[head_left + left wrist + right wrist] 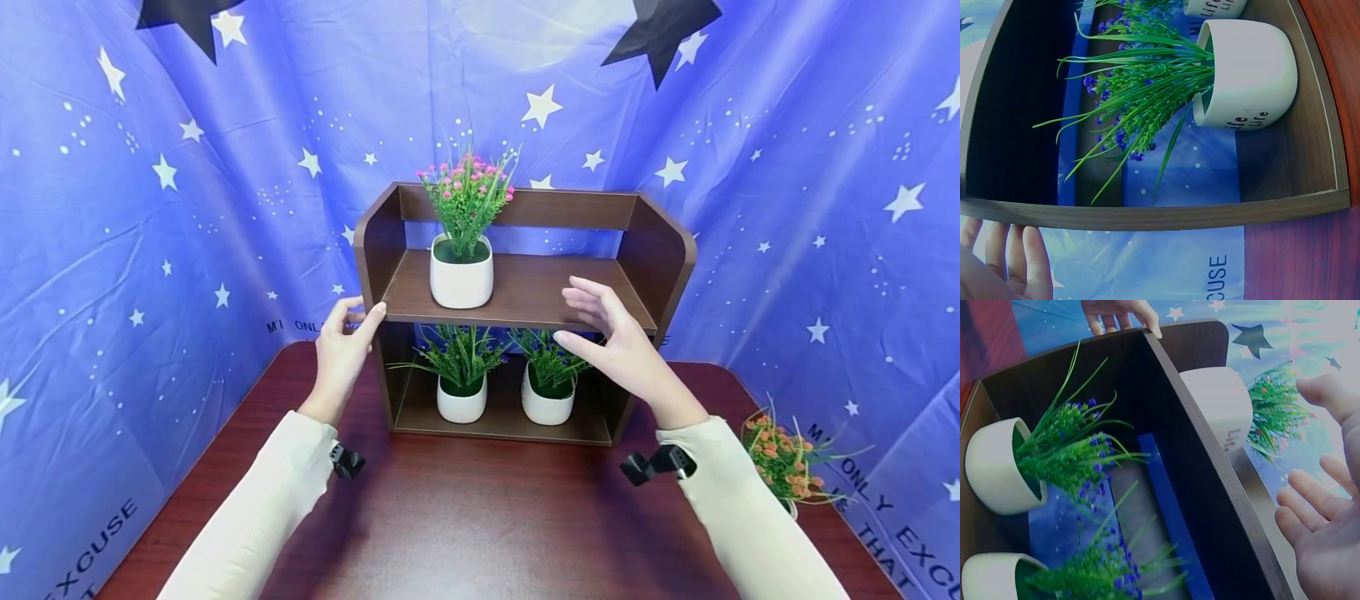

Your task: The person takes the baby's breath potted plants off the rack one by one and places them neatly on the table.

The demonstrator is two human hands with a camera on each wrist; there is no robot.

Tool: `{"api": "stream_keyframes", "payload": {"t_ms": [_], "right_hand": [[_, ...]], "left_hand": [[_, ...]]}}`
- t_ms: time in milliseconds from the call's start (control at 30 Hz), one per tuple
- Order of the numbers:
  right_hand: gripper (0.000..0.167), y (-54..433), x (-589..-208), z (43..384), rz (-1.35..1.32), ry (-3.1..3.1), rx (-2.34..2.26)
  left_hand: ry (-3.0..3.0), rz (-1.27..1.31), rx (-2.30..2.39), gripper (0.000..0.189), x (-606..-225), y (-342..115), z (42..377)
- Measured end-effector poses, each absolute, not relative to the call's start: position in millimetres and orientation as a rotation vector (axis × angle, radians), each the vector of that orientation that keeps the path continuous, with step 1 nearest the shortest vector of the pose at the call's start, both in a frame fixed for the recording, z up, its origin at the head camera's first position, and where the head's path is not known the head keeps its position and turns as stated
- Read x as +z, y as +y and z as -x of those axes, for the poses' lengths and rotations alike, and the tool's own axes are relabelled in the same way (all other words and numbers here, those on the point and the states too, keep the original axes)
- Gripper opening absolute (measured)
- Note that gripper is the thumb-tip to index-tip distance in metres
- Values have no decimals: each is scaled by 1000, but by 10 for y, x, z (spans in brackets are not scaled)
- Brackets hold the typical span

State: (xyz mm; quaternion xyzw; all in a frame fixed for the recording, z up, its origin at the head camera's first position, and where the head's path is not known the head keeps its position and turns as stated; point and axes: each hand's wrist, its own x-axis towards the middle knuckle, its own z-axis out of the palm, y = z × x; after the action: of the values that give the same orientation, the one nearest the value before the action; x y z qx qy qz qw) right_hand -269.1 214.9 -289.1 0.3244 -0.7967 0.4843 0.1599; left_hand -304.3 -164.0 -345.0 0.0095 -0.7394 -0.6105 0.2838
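One round-cornered, brown wooden shelf [536, 287]: the left hand [342, 354] grips its left edge; the right hand [621, 354], empty, hovers near its front edge.

1. Right of the dark brown wooden two-tier shelf [540, 283], the cream right sleeve [742, 500] hides most of the white pot [791, 507] under the orange-flowered green plant [783, 458].
2. On the shelf's lower tier, the right hand [618, 342] covers some foliage of the blue-flowered green plant [543, 367].
3. On the shelf's upper tier, the rounded white pot [461, 283] bears lettering too blurred to read.
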Motion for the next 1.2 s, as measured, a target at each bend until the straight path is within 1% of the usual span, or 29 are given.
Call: {"api": "stream_keyframes", "payload": {"t_ms": [467,767,933,1200], "right_hand": [[66,1730,-2837,2830,-899,-2242,1487],[71,1514,-2784,2929,-880,-2249,1503],[78,1419,-2752,3007,-861,-2282,1532],[100,1181,-2649,3164,-769,-2399,1560]], "left_hand": [[-1982,-39,-1637,43,-3442,-1624,3029],[-1973,-31,-1647,43,-3438,-1617,3020],[-1991,-38,-1626,43,-3439,-1625,3027],[-2009,-59,-1591,44,-3440,-1638,3046]]}}
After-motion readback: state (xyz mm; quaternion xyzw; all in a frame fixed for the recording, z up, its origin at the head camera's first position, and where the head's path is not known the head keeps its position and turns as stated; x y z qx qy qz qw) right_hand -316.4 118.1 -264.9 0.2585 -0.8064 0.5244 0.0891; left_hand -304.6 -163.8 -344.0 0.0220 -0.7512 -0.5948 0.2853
